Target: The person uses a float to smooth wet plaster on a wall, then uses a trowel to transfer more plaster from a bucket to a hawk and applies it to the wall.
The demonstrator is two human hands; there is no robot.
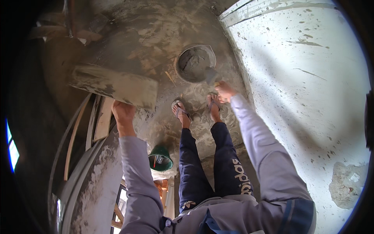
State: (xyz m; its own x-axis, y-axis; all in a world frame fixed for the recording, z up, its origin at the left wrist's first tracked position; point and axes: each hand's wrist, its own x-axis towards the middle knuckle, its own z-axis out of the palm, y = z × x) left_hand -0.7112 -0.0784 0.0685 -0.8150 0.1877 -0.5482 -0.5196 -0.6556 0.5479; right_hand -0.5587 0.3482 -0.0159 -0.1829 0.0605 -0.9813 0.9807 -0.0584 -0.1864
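My left hand [123, 112] is closed under a long, flat plastering float [120, 85], whose face is smeared with grey mortar. My right hand [224, 91] grips a small trowel [210, 75], slightly blurred. The trowel's blade overlaps the near right rim of a round bucket [214, 58]; whether it touches the rim I cannot tell. Grey wet mortar [193, 64] lies in that bucket, which stands on the floor ahead of my feet.
A white wall [296, 89] with mortar splashes rises along the right. On the left are wooden boards [103, 119] and a curved, mortar-stained edge [97, 175]. A green bucket [160, 152] is beside my left leg. The floor [144, 43] is smeared with mortar.
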